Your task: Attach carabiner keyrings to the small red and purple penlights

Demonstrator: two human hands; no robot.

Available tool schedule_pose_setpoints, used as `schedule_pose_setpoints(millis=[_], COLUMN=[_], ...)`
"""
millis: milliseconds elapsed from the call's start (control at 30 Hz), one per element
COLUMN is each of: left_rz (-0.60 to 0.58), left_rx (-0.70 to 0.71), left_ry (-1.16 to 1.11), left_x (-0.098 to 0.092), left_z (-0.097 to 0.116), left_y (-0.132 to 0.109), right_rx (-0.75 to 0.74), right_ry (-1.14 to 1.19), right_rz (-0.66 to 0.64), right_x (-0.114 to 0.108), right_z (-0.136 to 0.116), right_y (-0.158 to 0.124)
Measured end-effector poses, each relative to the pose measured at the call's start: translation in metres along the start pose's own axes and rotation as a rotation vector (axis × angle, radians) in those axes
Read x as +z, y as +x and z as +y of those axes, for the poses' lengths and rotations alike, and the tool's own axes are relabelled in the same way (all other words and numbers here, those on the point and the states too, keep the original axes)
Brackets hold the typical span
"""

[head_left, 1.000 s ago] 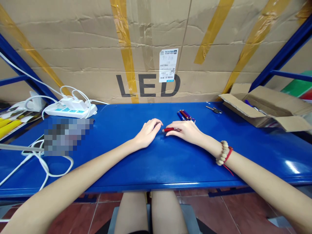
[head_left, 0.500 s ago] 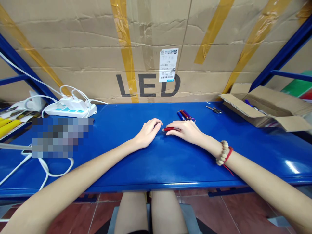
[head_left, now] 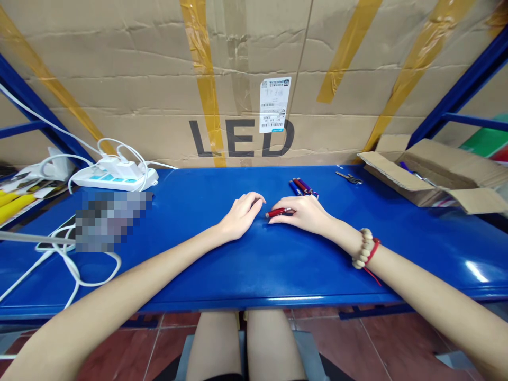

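My right hand [head_left: 305, 212] is closed on a slim red metal tube that looks like a penlight [head_left: 280, 211]. The tube lies nearly level between thumb and fingers, with its silver end pointing left. A short way to the left, my left hand [head_left: 242, 214] rests on the blue table [head_left: 254, 270], fingers loosely bent and apart from the thumb, holding nothing. Just beyond my right hand lie several similar blue, red and purple penlights [head_left: 302, 186] side by side, their near ends partly hidden by that hand.
Keys [head_left: 349, 178] lie to the right of the penlights. An opened cardboard box [head_left: 420, 182] stands at the right. On the left are a white power strip [head_left: 115, 180], tangled white cables [head_left: 73, 270] and a phone, partly pixelated. A large carton [head_left: 159, 79] walls off the back.
The red penlight has turned slightly in my right hand, and its silver end sits a little lower and further right. My left hand has stayed in place.
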State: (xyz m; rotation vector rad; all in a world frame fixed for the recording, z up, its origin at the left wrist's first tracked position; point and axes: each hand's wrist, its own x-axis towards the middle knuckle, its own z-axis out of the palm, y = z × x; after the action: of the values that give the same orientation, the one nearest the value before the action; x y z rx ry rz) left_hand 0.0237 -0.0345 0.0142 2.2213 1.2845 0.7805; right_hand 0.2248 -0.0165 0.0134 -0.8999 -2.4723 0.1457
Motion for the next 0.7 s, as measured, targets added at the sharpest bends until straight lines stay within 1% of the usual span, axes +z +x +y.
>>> schedule_pose_setpoints(millis=[267,533,700], left_rz=[-0.001,0.000,0.000], left_rx=[-0.001,-0.010,-0.008], left_ry=[-0.005,0.004,0.007], left_x=[0.0002,-0.0002,0.0003], left_z=[-0.0005,0.0009,-0.0006], left_y=[-0.0004,-0.0003,0.0001], right_rx=[-0.025,-0.014,0.000], right_ry=[-0.027,-0.059,-0.025], right_rz=[0.029,0.038,0.027], right_x=[0.0002,0.0003,0.0001], right_z=[-0.0013,-0.0017,-0.0013], right_y=[0.0005,0.0004,0.0006])
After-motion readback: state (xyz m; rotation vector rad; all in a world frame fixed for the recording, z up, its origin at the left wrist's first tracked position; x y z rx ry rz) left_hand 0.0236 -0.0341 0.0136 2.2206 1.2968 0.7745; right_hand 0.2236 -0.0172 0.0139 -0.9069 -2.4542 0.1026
